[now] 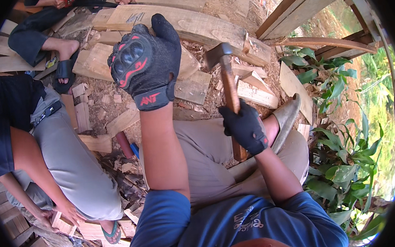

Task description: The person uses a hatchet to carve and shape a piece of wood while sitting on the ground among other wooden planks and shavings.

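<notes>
My left hand, in a black glove with red trim and hard knuckle guards, is raised over the wood pieces. Its fingers curl away out of sight and the thumb sticks up; whatever they may hold is hidden. In a black glove too, my right hand wraps round the wooden handle of a hammer above my bent leg. The hammer stands nearly upright, its dark metal head at the top. Beyond both hands lies a long, thick wooden plank, with shorter wood offcuts on its near side.
Wood chips cover the ground. A co-worker in grey trousers sits close on my left, hands low by wood blocks. Another person's sandalled foot is at the far left. Leafy plants and a wooden frame stand on the right.
</notes>
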The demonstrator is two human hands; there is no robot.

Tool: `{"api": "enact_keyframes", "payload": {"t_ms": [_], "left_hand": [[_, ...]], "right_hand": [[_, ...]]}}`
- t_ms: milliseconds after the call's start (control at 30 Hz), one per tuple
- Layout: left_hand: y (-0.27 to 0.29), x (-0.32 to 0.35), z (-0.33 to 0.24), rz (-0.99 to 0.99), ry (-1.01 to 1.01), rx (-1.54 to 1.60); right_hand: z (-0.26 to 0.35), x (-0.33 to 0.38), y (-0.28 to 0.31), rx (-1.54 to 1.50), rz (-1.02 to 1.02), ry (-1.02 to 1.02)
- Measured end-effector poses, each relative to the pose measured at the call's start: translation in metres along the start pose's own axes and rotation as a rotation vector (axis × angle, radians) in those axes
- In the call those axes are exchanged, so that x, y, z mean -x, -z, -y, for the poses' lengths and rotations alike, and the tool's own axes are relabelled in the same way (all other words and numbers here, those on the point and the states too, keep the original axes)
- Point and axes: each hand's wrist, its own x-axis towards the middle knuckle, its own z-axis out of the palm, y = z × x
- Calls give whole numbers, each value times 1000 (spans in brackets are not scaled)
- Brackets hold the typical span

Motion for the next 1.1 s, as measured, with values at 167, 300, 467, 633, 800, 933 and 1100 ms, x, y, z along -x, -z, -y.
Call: {"api": "enact_keyframes", "payload": {"t_ms": [167,300,467,633,800,933,1100], "left_hand": [[9,-12,19,157,11,-8],[12,-4,-1,200,85,-71],[23,-2,-6,420,-116,-140],[43,1,8,429,-301,123],[50,1,14,510,-310,193],[43,-1,5,436,-288,70],[36,-5,3,381,-339,214]], "right_hand": [[11,23,33,-296,-75,-191],[-5,27,32,-347,-19,-199],[-30,27,23,-388,71,-222],[-69,24,11,-417,140,-282],[-88,25,-1,-628,69,-389],[-92,20,-1,-757,79,-402],[-104,13,2,-892,133,-444]]}}
